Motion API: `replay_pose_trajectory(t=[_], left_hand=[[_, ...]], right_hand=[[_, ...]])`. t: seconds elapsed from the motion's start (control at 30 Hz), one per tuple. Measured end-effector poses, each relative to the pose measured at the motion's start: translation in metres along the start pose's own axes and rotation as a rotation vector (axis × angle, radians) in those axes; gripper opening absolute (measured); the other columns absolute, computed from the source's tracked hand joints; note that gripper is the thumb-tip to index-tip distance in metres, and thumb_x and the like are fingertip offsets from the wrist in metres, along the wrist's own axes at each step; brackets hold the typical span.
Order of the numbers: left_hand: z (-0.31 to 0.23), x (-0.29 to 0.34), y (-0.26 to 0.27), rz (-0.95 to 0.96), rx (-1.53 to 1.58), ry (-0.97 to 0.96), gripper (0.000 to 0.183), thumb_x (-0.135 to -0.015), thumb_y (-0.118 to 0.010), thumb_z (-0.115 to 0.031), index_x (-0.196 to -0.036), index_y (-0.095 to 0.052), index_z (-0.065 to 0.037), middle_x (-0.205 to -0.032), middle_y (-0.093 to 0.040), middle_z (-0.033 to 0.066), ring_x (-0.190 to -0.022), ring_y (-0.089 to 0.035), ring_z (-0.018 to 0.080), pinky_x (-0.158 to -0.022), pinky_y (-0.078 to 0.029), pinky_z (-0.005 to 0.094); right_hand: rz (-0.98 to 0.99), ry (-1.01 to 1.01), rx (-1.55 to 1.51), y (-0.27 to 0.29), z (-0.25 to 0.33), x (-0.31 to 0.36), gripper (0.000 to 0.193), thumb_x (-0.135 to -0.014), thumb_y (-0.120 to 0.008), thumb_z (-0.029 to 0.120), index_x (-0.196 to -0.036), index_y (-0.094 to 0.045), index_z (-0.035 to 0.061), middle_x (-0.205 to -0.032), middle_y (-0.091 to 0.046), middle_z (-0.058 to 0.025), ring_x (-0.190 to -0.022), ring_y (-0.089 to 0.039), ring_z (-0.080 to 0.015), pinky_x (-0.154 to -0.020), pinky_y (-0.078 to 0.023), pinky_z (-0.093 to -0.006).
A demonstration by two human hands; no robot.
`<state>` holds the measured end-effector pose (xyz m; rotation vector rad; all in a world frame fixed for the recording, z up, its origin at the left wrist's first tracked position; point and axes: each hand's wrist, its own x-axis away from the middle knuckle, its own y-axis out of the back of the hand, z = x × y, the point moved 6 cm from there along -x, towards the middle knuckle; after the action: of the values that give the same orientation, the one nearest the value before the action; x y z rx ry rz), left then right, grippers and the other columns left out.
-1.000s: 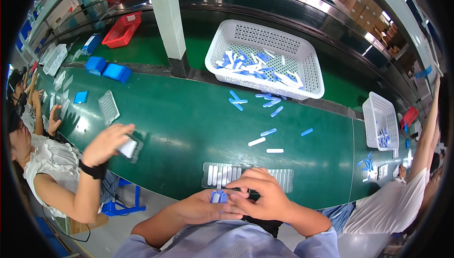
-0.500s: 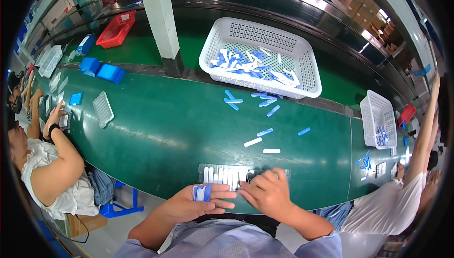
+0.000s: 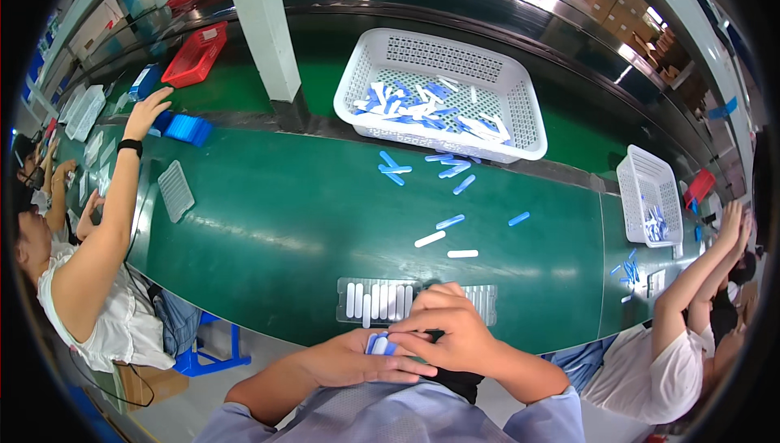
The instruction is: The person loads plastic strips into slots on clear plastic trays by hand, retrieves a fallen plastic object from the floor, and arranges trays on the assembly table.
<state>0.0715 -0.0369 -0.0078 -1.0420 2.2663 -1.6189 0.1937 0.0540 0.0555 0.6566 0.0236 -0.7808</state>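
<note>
My left hand [image 3: 337, 360] is closed around a small bundle of flat, round-ended blue-and-white strips [image 3: 380, 345] near the table's front edge. Against that bundle, my right hand [image 3: 449, 331] has its thumb and fingers pinched together; whatever lies between the fingertips is hidden. Just beyond both hands lies a clear plastic tray [image 3: 487, 305] with narrow slots. White strips [image 3: 382, 301] lie side by side in its left part, and one of them sits lower than its neighbours. My right hand covers some of the tray's middle.
Loose strips [image 3: 463, 254] lie scattered on the green table [image 3: 284, 215]. A white perforated basket [image 3: 532, 122] holding many strips stands beyond, beside a white post [image 3: 264, 28]. Co-workers sit left and right; one's hand [image 3: 149, 112] is at the blue stacks [image 3: 188, 129]. An empty-looking clear tray [image 3: 175, 191] lies left.
My right hand has drawn back from the tray to the bundle in my left hand, which has shifted right and lower. The left co-worker has stretched an arm forward; the right one's arms are lower.
</note>
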Motion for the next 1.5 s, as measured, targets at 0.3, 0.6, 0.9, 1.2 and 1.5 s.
replay_pose_trajectory(t=[0.3,0.6,0.9,1.2,1.5], left_hand=[[-0.039,0.044,0.000,-0.582,-1.183,-0.279,0.040,-0.099,-0.055,-0.001,-0.138,-0.059,-0.002,-0.132,-0.068,0.0169,-0.100,-0.074,0.0248,-0.076,-0.059,0.0343],[-0.046,0.041,0.000,-0.615,-2.193,-0.485,0.067,-0.065,-0.067,0.002,-0.131,-0.067,-0.010,-0.133,-0.070,0.0018,-0.065,-0.063,0.0192,-0.054,-0.051,0.0315],[-0.055,0.051,0.001,-0.623,-2.131,-0.732,0.065,-0.066,-0.069,-0.001,-0.131,-0.066,-0.010,-0.135,-0.069,-0.0003,-0.062,-0.059,0.0156,-0.051,-0.048,0.0301],[-0.040,0.053,-0.004,-0.483,-2.304,-0.697,0.050,-0.070,-0.067,-0.008,-0.119,-0.072,-0.012,-0.121,-0.074,-0.0011,-0.061,-0.056,0.0125,-0.051,-0.045,0.0282],[-0.045,0.044,-0.004,-0.551,-2.357,-0.727,0.049,-0.065,-0.067,-0.009,-0.114,-0.073,-0.012,-0.117,-0.074,-0.0023,-0.059,-0.054,0.0142,-0.050,-0.045,0.0290]], right_hand=[[-0.401,0.216,0.610,0.040,-0.011,0.056,0.025,-0.070,-0.090,0.018,-0.093,-0.079,0.0141,-0.074,-0.058,0.0054,-0.071,-0.054,-0.0172,-0.078,-0.039,-0.0355],[-0.031,0.108,0.519,0.016,-0.026,0.066,0.032,-0.079,-0.083,0.034,-0.107,-0.077,0.0191,-0.105,-0.062,0.0009,-0.096,-0.056,-0.0225,-0.089,-0.041,-0.0414],[-0.148,0.112,0.482,0.021,-0.021,0.061,0.027,-0.076,-0.085,0.029,-0.100,-0.078,0.0184,-0.106,-0.066,0.0007,-0.098,-0.058,-0.0229,-0.090,-0.040,-0.0422],[-0.194,0.196,0.454,0.025,-0.005,0.037,0.024,-0.074,-0.085,0.024,-0.096,-0.078,0.0174,-0.105,-0.067,0.0010,-0.095,-0.059,-0.0227,-0.088,-0.040,-0.0432],[-0.221,0.281,0.314,0.013,0.002,0.028,0.025,-0.077,-0.083,0.019,-0.100,-0.075,0.0114,-0.110,-0.063,-0.0049,-0.101,-0.060,-0.0256,-0.089,-0.044,-0.0425]])
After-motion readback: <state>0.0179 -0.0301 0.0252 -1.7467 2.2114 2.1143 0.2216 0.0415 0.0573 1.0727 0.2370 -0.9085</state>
